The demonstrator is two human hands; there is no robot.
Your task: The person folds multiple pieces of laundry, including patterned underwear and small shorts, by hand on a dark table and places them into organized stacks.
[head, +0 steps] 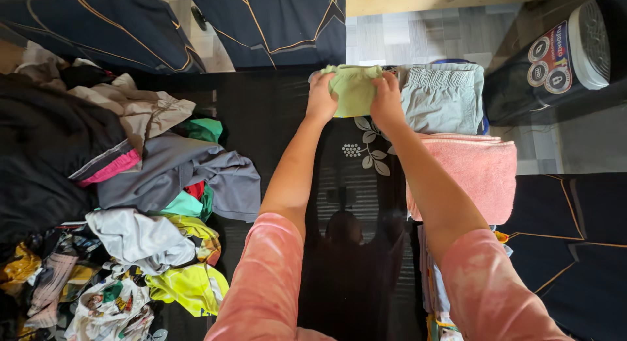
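Note:
A small light green folded garment [353, 89] lies at the far edge of the black cloth surface [268, 119]. My left hand [320, 98] grips its left side and my right hand [386, 100] grips its right side, both arms stretched forward in pink sleeves. Right beside it sits a folded pale blue-grey pair of shorts [444, 96]. A folded pink towel [473, 174] lies nearer me on the right.
A heap of unfolded clothes [144, 204] in grey, black, yellow and teal fills the left side. Dark navy bedding [274, 24] lies at the back. A black-and-white appliance [568, 50] stands on the floor at the far right. More folded items [436, 295] lie under my right arm.

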